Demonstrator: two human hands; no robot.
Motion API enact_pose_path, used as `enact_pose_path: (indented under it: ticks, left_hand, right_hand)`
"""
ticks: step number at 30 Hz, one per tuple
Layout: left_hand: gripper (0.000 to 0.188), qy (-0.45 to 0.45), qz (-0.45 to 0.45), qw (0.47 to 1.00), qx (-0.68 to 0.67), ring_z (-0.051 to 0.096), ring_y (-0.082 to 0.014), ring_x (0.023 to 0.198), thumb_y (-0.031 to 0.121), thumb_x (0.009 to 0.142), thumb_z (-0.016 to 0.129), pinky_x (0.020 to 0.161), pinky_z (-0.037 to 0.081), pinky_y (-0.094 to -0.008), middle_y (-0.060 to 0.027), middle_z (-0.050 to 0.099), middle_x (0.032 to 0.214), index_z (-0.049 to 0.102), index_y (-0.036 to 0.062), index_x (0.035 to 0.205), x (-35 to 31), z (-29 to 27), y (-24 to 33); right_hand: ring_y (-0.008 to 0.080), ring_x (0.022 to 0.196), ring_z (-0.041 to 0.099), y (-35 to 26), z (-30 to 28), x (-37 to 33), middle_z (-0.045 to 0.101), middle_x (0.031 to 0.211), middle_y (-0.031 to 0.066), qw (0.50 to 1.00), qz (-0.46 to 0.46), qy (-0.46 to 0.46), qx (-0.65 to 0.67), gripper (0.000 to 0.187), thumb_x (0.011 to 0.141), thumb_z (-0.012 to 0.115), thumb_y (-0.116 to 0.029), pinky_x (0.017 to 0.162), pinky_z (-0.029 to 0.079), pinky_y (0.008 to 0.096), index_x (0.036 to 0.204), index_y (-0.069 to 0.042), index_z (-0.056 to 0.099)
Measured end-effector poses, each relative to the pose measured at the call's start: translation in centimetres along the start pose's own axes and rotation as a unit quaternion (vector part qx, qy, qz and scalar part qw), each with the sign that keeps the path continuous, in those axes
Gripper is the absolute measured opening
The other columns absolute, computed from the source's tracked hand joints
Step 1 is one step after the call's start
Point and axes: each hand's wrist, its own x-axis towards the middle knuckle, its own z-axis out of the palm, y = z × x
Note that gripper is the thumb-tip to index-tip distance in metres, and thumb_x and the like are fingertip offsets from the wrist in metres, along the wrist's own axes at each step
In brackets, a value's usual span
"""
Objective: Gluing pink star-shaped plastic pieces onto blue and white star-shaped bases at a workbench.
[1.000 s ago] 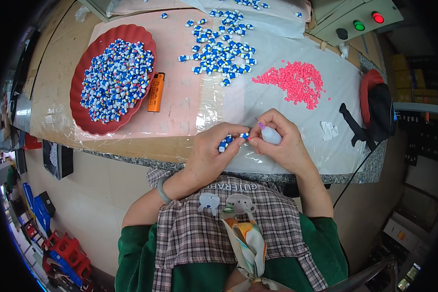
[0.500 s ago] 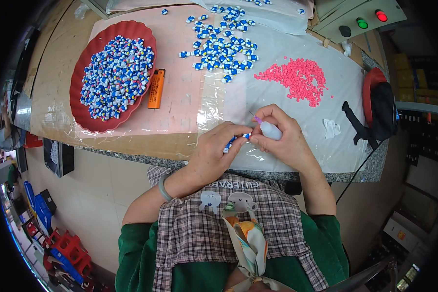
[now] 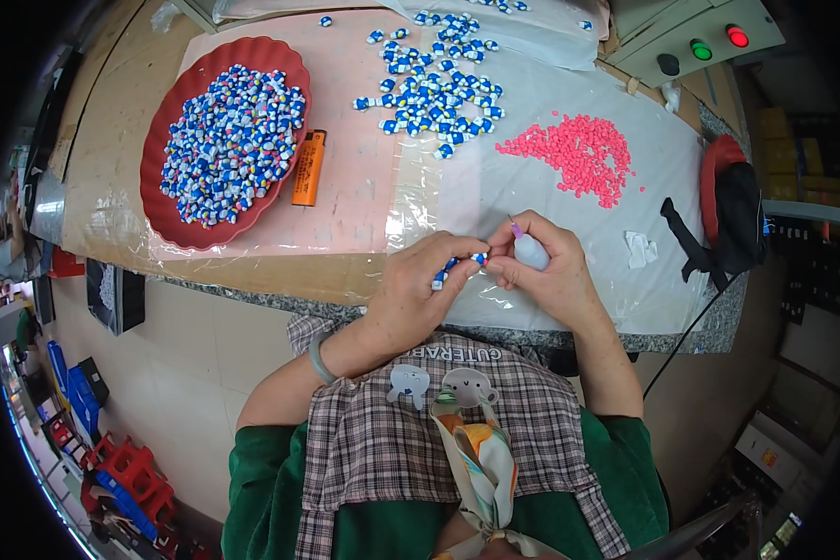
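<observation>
Small blue-and-white figurine pieces are pinched between the thumb and fingers of my left hand, and one piece pokes out at the fingertips. A pink spot shows on that piece. My right hand is closed around a small translucent squeeze bottle with a purple needle tip pointing away from me. Its thumb and forefinger meet right beside the protruding piece; whether they touch it I cannot tell. Farther right lies a loose pile of tiny pink bits.
Many blue-and-white pieces are scattered at the far middle. At left, a red scalloped tray is heaped with similar pieces, an orange lighter-like object beside it. Right: a white scrap, a black cloth bag and a switch box.
My right fingers have drawn slightly back from the piece in my left hand, and a pink spot now shows on it. The bottle's tip has swung rightward. The view has shifted a little.
</observation>
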Motion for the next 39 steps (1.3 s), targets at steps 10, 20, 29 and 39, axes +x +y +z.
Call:
enact_pose_path:
  ticks: [10, 20, 29, 39]
  left_hand:
    - [0.018, 0.011, 0.031, 0.999, 0.005, 0.061, -0.0193, 0.071, 0.003, 0.088, 0.064, 0.064, 0.048, -0.0284, -0.0117, 0.065, 0.087, 0.065, 0.0016, 0.105, 0.1, 0.2, -0.3]
    - [0.019, -0.019, -0.154, 0.981, -0.114, 0.056, -0.0082, 0.066, 0.011, 0.095, 0.058, 0.056, 0.045, -0.0219, -0.0069, 0.065, 0.087, 0.064, 0.0029, 0.111, 0.0, -0.5, 0.3]
    - [0.016, 0.019, -0.264, 0.832, -0.488, 0.057, -0.0093, 0.072, 0.018, 0.097, 0.053, 0.053, 0.040, -0.0187, -0.0087, 0.064, 0.093, 0.060, 0.0041, 0.097, 2.7, -3.1, 0.8]
    - [0.011, 0.089, 0.124, 0.960, 0.236, 0.063, -0.0297, 0.075, 0.012, 0.084, 0.064, 0.067, 0.050, -0.0372, -0.0141, 0.064, 0.085, 0.066, 0.0020, 0.088, 7.7, -4.1, -3.6]
  right_hand:
    - [0.0077, 0.065, 0.058, 0.0, -0.2, 0.3, 0.062, 0.081, 0.0033, 1.000, 0.018, -0.002, 0.019, 0.015, 0.081, 0.069, 0.004, 0.056, 0.050, 0.0221, 0.092, 0.000, 0.059]
    - [0.0070, 0.062, 0.056, 0.5, 1.1, 0.4, 0.061, 0.079, 0.0034, 0.991, -0.078, 0.063, -0.086, 0.015, 0.083, 0.069, 0.002, 0.053, 0.046, 0.0209, 0.092, -0.001, 0.057]
    - [0.0090, 0.060, 0.057, 0.1, -0.1, 0.3, 0.057, 0.080, 0.0043, 0.993, -0.028, 0.079, 0.088, 0.014, 0.087, 0.064, 0.001, 0.051, 0.044, 0.0209, 0.098, 0.000, 0.056]
    - [0.0078, 0.057, 0.053, 2.1, -0.5, 0.1, 0.057, 0.075, 0.0031, 0.996, -0.036, 0.079, 0.025, 0.007, 0.086, 0.063, -0.001, 0.049, 0.041, 0.0210, 0.089, -0.002, 0.057]
